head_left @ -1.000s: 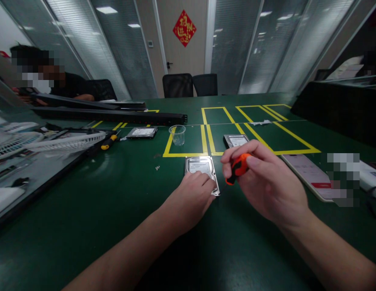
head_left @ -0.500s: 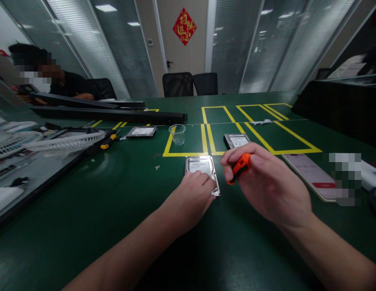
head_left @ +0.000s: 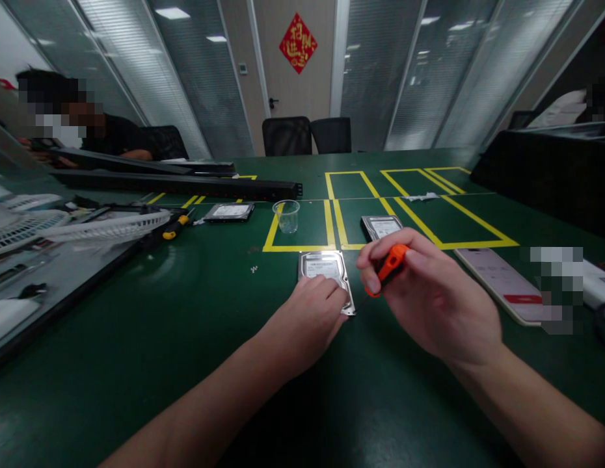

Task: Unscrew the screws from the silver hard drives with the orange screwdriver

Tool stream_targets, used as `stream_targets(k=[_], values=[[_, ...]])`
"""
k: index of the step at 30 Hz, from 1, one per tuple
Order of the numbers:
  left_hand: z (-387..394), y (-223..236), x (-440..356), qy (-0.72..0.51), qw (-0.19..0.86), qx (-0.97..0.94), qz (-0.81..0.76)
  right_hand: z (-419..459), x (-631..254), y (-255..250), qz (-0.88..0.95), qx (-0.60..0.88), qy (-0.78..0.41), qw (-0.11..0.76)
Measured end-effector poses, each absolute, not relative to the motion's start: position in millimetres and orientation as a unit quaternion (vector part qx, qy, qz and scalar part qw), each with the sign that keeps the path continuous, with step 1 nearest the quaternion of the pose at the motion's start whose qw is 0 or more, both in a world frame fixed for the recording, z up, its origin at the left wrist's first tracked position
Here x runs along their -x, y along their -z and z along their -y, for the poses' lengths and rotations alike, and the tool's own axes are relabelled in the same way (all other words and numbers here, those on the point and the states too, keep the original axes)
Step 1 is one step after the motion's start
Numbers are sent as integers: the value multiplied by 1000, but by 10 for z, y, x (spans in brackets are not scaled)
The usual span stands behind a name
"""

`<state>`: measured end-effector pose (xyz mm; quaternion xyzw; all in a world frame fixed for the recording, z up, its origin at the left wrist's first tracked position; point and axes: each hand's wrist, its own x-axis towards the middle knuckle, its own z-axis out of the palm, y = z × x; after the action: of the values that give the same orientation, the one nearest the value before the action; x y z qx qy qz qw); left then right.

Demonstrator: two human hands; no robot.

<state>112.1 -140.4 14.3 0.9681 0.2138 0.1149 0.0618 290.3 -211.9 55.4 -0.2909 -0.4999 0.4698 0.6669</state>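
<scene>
Our left hand [head_left: 316, 320] clamps hard drive [head_left: 322, 261], well short of tabletop's [head_left: 180, 305] far edge; our right hand [head_left: 436, 302] clutches screwdriver [head_left: 394, 261]. Slanted shaft could slip, jab our fingers; stray knock could scatter small pieces [head_left: 254, 269].

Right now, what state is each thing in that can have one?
Near hard drive: flat, label up, partly covered
Orange-and-black screwdriver: held tilted, tip contact unclear
Left hand: curled over the near hard drive, grip partly hidden
Right hand: closed around the screwdriver handle
Left-side hard drive: flat, label up
Right-side hard drive: flat, label up
Clear plastic cup: upright, open-topped
Smartphone: flat, screen lit
Door: shut
</scene>
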Motion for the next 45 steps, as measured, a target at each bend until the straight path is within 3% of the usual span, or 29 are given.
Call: stream_targets(k=[18,29,35,40,45], values=[[1399,-121,-1129,-124,65,-967,-214,2124,-2874,-528,512,292,-448,672],[1449,-265,-973,-68,-13,-973,-222,2051,-3101,-625,473,311,-353,745],[1435,-244,-974,-71,2,-969,-237,2003,-3245,-604,509,370,-178,756],[1338,-219,-1020,-69,-13,-965,-252,1990,-3418,-556,570,490,23,659],[1159,-227,-1138,-74,-35,-965,-251,1926,-3597,-516,584,574,86,567]])
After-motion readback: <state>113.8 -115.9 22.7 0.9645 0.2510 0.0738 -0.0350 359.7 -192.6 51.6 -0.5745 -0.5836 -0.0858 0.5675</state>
